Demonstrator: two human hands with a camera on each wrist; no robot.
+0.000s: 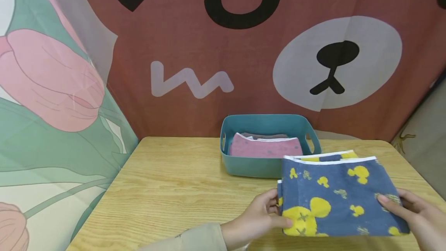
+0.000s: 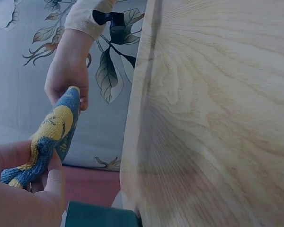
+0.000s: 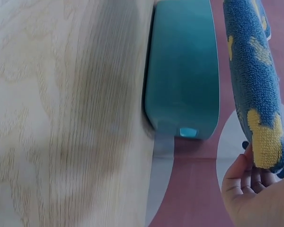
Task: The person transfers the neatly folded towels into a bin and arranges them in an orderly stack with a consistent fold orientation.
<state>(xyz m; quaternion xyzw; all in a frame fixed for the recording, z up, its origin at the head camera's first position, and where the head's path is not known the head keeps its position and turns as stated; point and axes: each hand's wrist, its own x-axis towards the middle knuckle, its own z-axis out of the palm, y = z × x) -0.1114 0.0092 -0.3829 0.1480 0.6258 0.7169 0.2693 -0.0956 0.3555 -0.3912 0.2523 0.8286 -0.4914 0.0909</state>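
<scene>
A folded blue towel point(image 1: 334, 196) with yellow mouse-head shapes and white edging is held up between both hands at the front right. My left hand point(image 1: 256, 216) pinches its left end, thumb on the near face and fingers behind. At the opposite end my right hand point(image 1: 414, 212) grips the towel the same way. The left wrist view shows the towel point(image 2: 57, 127) edge-on, its layers pressed together by the left hand point(image 2: 33, 184). In the right wrist view, the right hand point(image 3: 260, 189) holds the lower end of the thick fold.
Behind the towel stands a teal basket point(image 1: 251, 167) with handle holes, against the back cloth. A folded pink towel point(image 1: 265, 148) with white edging lies in it, with a greyish one point(image 1: 265, 136) behind. The wooden table point(image 1: 167, 189) spreads to the left. Printed cloths hang around.
</scene>
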